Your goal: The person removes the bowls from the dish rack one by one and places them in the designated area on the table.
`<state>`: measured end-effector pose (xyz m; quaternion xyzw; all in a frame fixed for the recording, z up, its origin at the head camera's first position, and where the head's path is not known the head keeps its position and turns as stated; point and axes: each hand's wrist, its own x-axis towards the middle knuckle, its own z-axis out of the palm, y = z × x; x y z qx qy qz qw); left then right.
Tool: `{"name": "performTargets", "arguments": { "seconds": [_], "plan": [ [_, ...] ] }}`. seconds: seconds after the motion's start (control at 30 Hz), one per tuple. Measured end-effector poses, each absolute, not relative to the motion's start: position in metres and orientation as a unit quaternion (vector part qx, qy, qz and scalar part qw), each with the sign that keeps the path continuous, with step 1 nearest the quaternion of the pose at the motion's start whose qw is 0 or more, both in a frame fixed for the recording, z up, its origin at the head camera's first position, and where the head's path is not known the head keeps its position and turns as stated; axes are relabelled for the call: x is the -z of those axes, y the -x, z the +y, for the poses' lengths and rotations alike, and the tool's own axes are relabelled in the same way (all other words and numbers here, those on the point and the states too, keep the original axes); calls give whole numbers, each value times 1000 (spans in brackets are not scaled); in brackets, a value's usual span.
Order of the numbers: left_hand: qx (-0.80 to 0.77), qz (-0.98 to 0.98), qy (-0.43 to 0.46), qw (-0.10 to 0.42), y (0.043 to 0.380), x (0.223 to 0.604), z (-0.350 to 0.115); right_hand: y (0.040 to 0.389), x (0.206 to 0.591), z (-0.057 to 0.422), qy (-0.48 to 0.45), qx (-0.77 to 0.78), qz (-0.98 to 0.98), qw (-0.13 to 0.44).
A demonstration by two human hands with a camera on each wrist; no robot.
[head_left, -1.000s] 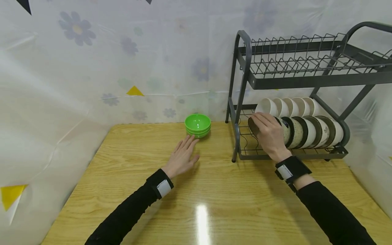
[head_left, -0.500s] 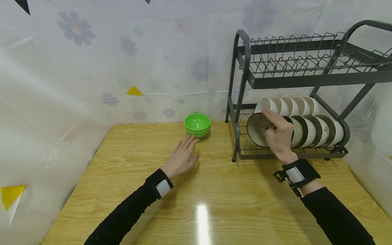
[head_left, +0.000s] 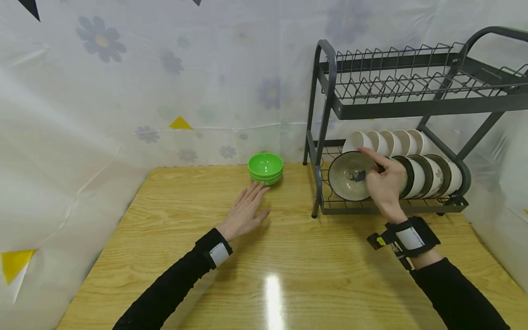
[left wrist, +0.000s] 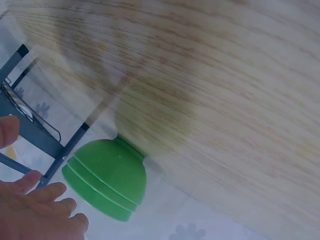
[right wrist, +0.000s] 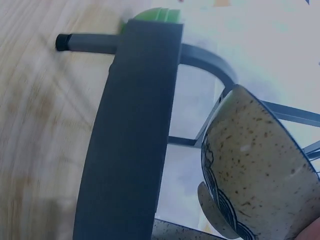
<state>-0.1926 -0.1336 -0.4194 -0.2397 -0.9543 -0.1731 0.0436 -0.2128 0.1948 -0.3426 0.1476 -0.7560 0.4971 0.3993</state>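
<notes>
A speckled bowl with a dark rim and a dark mark inside leans in the lower tier of the rack, its mouth facing left and forward. My right hand grips its right side, index finger extended along the upper rim; the thumb is hidden. In the right wrist view the bowl shows its speckled outside and wavy dark band, with a fingertip against it. My left hand is spread above the table, beside stacked green bowls. The left wrist view shows its fingers apart from these bowls.
The two-tier dark dish rack stands at the right back. Several dark-rimmed bowls line its lower front, with several white dishes behind. Its front rail runs before the held bowl. A patterned plastic sheet hangs behind the table.
My right hand has moved rightward and turned, and the speckled bowl has swung so its inside now faces the head camera. The left hand has stayed almost still.
</notes>
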Motion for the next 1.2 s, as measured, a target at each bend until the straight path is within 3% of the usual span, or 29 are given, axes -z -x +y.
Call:
{"name": "performTargets", "arguments": {
  "seconds": [0.3, 0.53, 1.2],
  "plan": [
    [183, -941, 272, 88, 193, 419, -133, 210, 348, 204, -75, -564, -759, 316],
    [211, -907, 336, 140, 192, 414, -133, 201, 343, 203, -20, -623, -753, 211],
    [179, -796, 530, 233, 178, 399, -117, 169, 354, 182, -30, -729, -683, -36]
  ]
}}
